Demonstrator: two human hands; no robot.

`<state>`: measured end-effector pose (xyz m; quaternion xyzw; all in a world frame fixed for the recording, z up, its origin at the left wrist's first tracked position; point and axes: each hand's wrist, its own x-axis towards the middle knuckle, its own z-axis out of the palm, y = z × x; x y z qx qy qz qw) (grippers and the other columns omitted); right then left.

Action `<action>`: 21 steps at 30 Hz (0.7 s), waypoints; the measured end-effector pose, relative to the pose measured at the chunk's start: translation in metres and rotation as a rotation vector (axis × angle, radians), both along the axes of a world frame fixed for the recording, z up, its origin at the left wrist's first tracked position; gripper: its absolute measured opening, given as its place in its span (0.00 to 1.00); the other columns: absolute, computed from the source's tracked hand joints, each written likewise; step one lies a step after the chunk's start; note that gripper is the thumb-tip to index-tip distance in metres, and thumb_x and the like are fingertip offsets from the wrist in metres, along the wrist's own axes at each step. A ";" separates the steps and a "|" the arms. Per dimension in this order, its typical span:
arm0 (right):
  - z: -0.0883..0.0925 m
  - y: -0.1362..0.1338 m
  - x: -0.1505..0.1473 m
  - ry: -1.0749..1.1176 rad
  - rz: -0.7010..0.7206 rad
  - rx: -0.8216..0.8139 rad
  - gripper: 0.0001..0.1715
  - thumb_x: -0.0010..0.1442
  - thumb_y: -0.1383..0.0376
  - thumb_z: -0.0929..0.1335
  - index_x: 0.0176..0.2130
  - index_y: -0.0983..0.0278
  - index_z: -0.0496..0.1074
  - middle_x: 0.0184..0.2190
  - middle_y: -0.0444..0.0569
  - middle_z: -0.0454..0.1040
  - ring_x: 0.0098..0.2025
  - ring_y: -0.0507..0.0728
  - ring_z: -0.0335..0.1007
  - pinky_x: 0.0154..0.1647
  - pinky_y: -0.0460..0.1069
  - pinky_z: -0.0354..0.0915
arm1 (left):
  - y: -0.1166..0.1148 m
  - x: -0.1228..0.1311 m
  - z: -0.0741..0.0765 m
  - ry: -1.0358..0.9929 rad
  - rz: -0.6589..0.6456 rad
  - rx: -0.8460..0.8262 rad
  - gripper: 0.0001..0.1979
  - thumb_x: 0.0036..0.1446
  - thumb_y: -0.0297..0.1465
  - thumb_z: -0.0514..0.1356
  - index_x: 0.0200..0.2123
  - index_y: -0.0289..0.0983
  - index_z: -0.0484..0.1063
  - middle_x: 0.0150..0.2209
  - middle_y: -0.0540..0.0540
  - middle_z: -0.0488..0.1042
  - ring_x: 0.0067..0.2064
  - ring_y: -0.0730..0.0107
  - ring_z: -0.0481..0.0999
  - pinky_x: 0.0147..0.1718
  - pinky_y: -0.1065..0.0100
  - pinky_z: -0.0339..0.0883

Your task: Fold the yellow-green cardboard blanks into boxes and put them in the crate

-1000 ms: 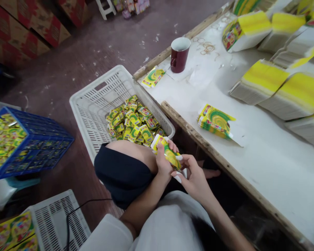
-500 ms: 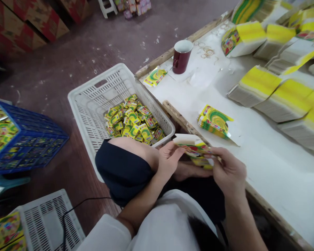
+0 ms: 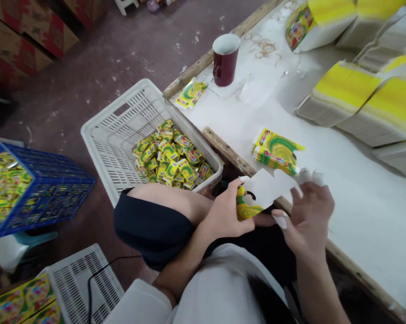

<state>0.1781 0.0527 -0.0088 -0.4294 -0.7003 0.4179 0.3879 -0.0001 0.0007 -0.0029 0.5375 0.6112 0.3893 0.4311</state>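
Note:
My left hand (image 3: 223, 213) grips a small cardboard carton (image 3: 265, 186), white inside and printed yellow and green outside, over my lap at the table edge. Its white flaps point to the right. Beside those flaps my right hand (image 3: 309, 220) is open, thumb and fingers apart and smeared by motion, with white coverings on the fingertips. A short stack of flat printed cartons (image 3: 273, 150) lies on the table just beyond the hands. Left of my knee, a white plastic crate (image 3: 105, 148) holds many small filled-out yellow-green boxes (image 3: 169, 153).
A maroon mug (image 3: 225, 63) stands on the white table (image 3: 365, 198), near a lone carton (image 3: 191, 93) and loose rubber bands (image 3: 263, 47). Bundled cartons (image 3: 354, 90) fill the far right. On the left are a blue crate (image 3: 57, 189), an overturned-looking white crate (image 3: 88, 279) and a black cable (image 3: 90, 288).
The carton in my left hand has turned so its white inside faces up. My right hand has let go of it and opened to the right. The view has shifted slightly.

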 end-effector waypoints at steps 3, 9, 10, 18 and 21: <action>-0.014 -0.007 -0.010 0.187 -0.085 -0.333 0.31 0.69 0.49 0.63 0.65 0.58 0.60 0.51 0.59 0.76 0.57 0.69 0.73 0.55 0.67 0.72 | -0.001 0.003 -0.009 0.034 -0.060 0.103 0.44 0.46 0.31 0.68 0.64 0.40 0.52 0.55 0.38 0.71 0.53 0.49 0.76 0.52 0.53 0.71; -0.015 -0.002 -0.021 0.070 0.101 -0.441 0.26 0.67 0.47 0.66 0.55 0.59 0.74 0.45 0.53 0.81 0.49 0.65 0.79 0.51 0.59 0.75 | 0.001 0.003 -0.014 0.034 -0.106 0.166 0.33 0.45 0.29 0.67 0.54 0.43 0.60 0.53 0.41 0.72 0.53 0.51 0.76 0.52 0.54 0.70; -0.013 -0.002 -0.020 0.045 0.111 -0.403 0.26 0.68 0.47 0.65 0.56 0.59 0.73 0.48 0.53 0.81 0.50 0.65 0.79 0.52 0.59 0.75 | 0.001 0.003 -0.012 0.033 -0.100 0.122 0.32 0.44 0.29 0.68 0.53 0.43 0.60 0.51 0.42 0.73 0.50 0.52 0.77 0.51 0.54 0.71; -0.007 -0.012 -0.015 -0.204 0.212 -0.007 0.29 0.68 0.64 0.63 0.66 0.56 0.65 0.63 0.52 0.72 0.63 0.64 0.71 0.64 0.62 0.69 | -0.003 0.012 -0.018 -0.007 0.060 0.073 0.44 0.46 0.32 0.68 0.62 0.40 0.49 0.52 0.38 0.70 0.51 0.49 0.75 0.49 0.50 0.71; -0.009 -0.009 -0.015 -0.212 0.052 0.074 0.28 0.69 0.65 0.62 0.66 0.56 0.65 0.61 0.54 0.74 0.61 0.64 0.73 0.62 0.63 0.71 | -0.004 0.013 -0.021 0.106 0.125 0.123 0.38 0.46 0.27 0.67 0.60 0.41 0.56 0.57 0.36 0.67 0.58 0.44 0.70 0.56 0.43 0.66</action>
